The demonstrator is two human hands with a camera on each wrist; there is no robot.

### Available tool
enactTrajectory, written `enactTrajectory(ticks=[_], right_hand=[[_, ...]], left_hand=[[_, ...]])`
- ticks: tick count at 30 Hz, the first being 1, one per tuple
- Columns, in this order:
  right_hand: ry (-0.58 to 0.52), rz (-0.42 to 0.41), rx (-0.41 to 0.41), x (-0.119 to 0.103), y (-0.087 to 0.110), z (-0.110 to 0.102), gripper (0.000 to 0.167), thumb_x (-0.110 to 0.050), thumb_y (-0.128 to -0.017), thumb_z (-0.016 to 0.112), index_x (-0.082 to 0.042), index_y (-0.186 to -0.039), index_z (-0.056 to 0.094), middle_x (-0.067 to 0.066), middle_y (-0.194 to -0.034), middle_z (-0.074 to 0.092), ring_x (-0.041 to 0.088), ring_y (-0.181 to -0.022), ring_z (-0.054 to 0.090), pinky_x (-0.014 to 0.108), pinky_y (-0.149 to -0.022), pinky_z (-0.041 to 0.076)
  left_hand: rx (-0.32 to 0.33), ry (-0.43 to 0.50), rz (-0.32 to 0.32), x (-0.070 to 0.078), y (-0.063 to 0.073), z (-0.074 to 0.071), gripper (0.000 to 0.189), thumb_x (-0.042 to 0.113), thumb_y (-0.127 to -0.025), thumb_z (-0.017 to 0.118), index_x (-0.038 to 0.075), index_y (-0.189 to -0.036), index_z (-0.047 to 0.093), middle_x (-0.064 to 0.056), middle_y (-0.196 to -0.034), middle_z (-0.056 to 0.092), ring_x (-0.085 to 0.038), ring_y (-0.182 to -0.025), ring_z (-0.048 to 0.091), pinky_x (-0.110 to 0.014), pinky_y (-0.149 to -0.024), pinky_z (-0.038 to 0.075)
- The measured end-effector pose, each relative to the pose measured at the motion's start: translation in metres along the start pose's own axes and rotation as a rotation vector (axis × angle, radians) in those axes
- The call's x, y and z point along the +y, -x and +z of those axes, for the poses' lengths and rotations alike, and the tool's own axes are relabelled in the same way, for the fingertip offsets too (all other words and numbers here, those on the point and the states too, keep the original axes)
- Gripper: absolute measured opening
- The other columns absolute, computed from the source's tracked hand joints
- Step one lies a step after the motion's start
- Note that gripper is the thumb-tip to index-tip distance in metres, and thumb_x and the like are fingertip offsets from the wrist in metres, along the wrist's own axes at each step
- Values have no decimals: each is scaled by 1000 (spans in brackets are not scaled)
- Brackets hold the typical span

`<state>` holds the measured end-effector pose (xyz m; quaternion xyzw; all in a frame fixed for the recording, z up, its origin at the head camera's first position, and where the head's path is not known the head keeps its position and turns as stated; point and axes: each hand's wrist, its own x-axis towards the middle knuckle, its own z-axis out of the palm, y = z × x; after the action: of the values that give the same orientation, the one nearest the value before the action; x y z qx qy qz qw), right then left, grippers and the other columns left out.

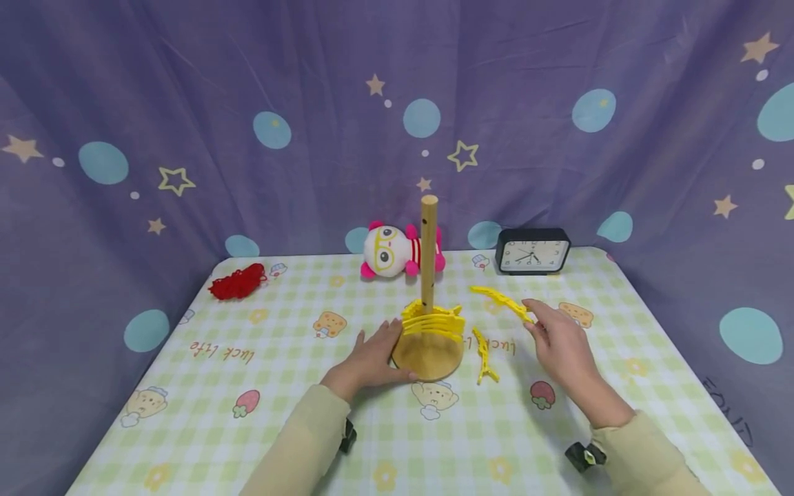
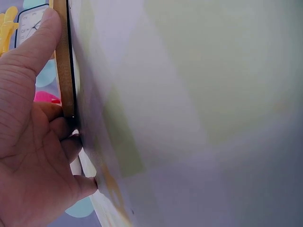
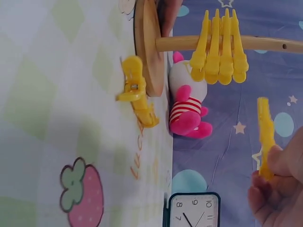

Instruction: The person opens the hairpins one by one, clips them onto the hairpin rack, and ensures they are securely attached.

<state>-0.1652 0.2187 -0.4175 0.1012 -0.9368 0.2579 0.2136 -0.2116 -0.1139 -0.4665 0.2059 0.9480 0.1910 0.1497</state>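
A wooden stand [image 1: 428,362] with a round base and an upright post [image 1: 428,255] stands mid-table. My left hand [image 1: 371,359] grips the base's left side, thumb along the near edge and fingers round the side. Several long yellow plastic clips [image 3: 220,52] sit side by side low on the post. Right of the stand, my right hand [image 1: 561,344] pinches one end of another yellow clip [image 1: 501,297] between thumb and fingers, its free end pointing toward the post. One more loose yellow clip [image 1: 484,355] lies on the cloth beside the base.
Behind the post lies a pink and white plush toy [image 1: 387,251]. A black-framed clock [image 1: 533,252] stands at the back right, and a bundle of red yarn [image 1: 238,282] lies at the back left. A checked cloth [image 1: 298,427] covers the table; a purple curtain [image 1: 335,179] hangs behind.
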Motion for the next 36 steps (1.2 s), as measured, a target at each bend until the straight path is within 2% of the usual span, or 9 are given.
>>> enactTrajectory(ticks=[5, 8, 10, 13, 21, 26, 29, 33, 36], right_hand=[[-28, -52, 33, -8, -5, 4, 35, 4, -91, 62, -5, -125, 64, 14, -121, 67, 33, -95, 64, 50, -77, 52], [-33, -59, 32, -16, -9, 9, 35, 3, -89, 65, -8, -122, 67, 10, -114, 70, 26, -79, 61, 40, -64, 51], [-32, -77, 31, -22, -13, 12, 34, 2, -88, 67, -11, -120, 69, 7, -107, 72, 20, -68, 52, 33, -55, 44], [-15, -120, 32, -32, -20, 18, 32, 1, -87, 69, -13, -116, 72, 4, -101, 74, 16, -60, 40, 27, -48, 35], [43, -232, 1, -63, -36, 38, 28, 2, -85, 70, -13, -109, 74, 1, -101, 74, 16, -60, 41, 24, -49, 36], [38, -277, -8, -73, -40, 44, 28, 3, -85, 70, -11, -109, 73, 2, -105, 74, 19, -63, 46, 26, -53, 40], [22, -248, -84, -71, -38, 41, 30, -1, -89, 69, -9, -118, 69, 5, -114, 71, 22, -72, 53, 29, -62, 48], [-23, -165, -184, -64, -33, 35, 50, -15, -93, 68, -4, -139, 53, 13, -134, 59, 25, -88, 62, 42, -80, 54], [-55, -106, -181, -59, -27, 31, 58, -22, -94, 67, -2, -144, 46, 17, -140, 53, 26, -90, 64, 47, -81, 54]], left_hand=[[0, -8, 3, -2, 0, 0, 111, 66, -78, 68, 11, -157, 14, -8, -162, 15, -27, -149, 12, -59, -116, 1], [-1, -15, -2, -2, 1, 0, 111, 66, -78, 68, 12, -157, 14, -7, -162, 15, -27, -149, 11, -58, -117, 1], [0, -14, -5, -1, 2, -1, 111, 65, -78, 69, 12, -158, 14, -7, -162, 15, -27, -149, 11, -58, -116, 1], [-1, -3, -4, 0, 2, -3, 110, 64, -78, 69, 11, -157, 14, -8, -162, 15, -27, -149, 12, -59, -116, 1], [-2, -3, -7, -1, 3, -3, 110, 64, -78, 70, 11, -157, 14, -8, -162, 15, -28, -148, 12, -59, -116, 1], [-1, -9, -13, -3, 2, 2, 110, 66, -77, 69, 12, -157, 16, -7, -162, 15, -26, -149, 12, -58, -117, 2], [-2, -12, -7, -2, 0, 4, 110, 67, -77, 69, 12, -157, 15, -7, -162, 15, -26, -149, 12, -58, -117, 2], [1, -11, -1, 1, 0, 3, 111, 66, -77, 69, 13, -158, 13, -7, -162, 15, -26, -148, 12, -58, -117, 1], [3, -17, -2, 0, 0, 2, 111, 66, -78, 69, 13, -158, 13, -7, -162, 15, -26, -148, 12, -58, -117, 1]])
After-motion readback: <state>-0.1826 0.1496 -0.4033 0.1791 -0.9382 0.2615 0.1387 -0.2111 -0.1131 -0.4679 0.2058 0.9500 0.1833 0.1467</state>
